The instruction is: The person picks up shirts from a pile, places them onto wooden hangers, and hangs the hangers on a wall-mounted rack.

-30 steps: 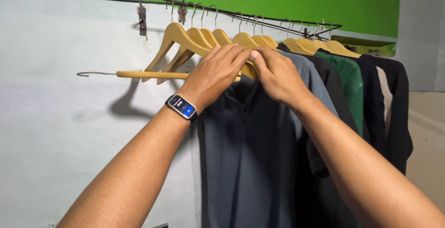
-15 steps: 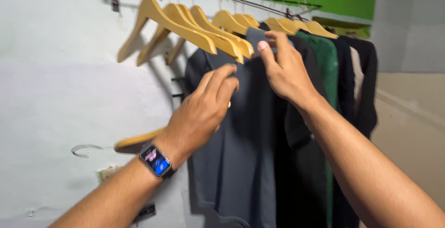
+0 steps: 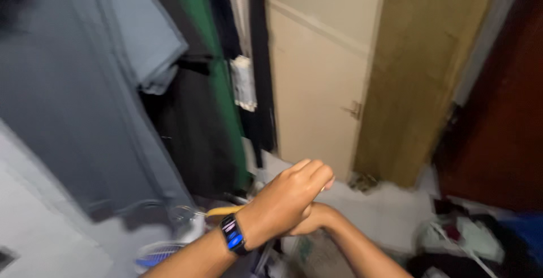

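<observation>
We see our left hand (image 3: 288, 199) low and in front of us, fingers curled into a loose fist around a wooden hanger (image 3: 226, 210), whose yellow end pokes out just left of the wrist, beside the watch (image 3: 232, 235). Our right hand (image 3: 314, 219) lies just under the left one, touching it and mostly hidden, so we cannot tell whether it grips anything. Up and to the left of both hands hang a grey shirt (image 3: 68, 97), a black one and a green one (image 3: 206, 57). Beyond the hands stands a beige door (image 3: 317, 74).
</observation>
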